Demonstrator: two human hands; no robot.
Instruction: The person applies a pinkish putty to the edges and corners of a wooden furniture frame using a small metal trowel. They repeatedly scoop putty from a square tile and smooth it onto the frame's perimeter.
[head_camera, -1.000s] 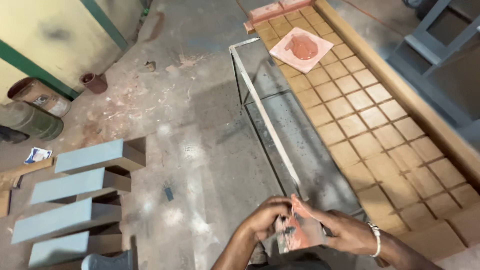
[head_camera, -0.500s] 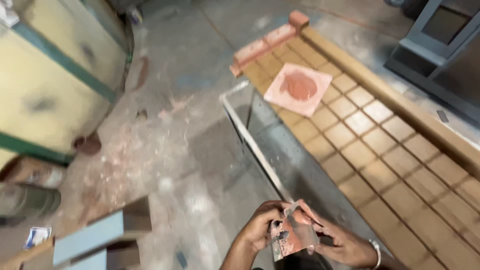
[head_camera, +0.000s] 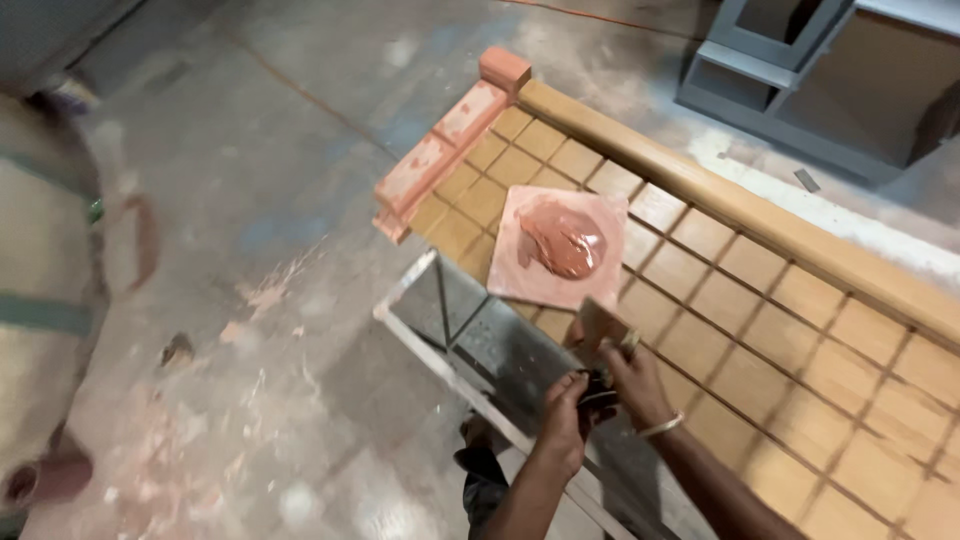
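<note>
Now both hands, the left hand (head_camera: 566, 408) and right hand (head_camera: 632, 378), are pressed together, pinching a small scraper (head_camera: 600, 330). They have moved up the desk (head_camera: 790, 320), nearer the pink board (head_camera: 560, 248) of red paste by its left edge.

Small dark item between left hand (head_camera: 566, 412) and right hand (head_camera: 632, 378): mostly covered by fingers, kind unreadable. Flat brown piece (head_camera: 598, 325) above the hands: lower part hidden by the right hand. Wooden grid panel (head_camera: 800, 340): runs off the right and bottom edges. Pale green-banded mass (head_camera: 40, 330) far left of the panel: motion-blurred, cut by the left edge, unidentifiable. Grey frame (head_camera: 790, 70) beyond the panel: cropped at the top edge.
</note>
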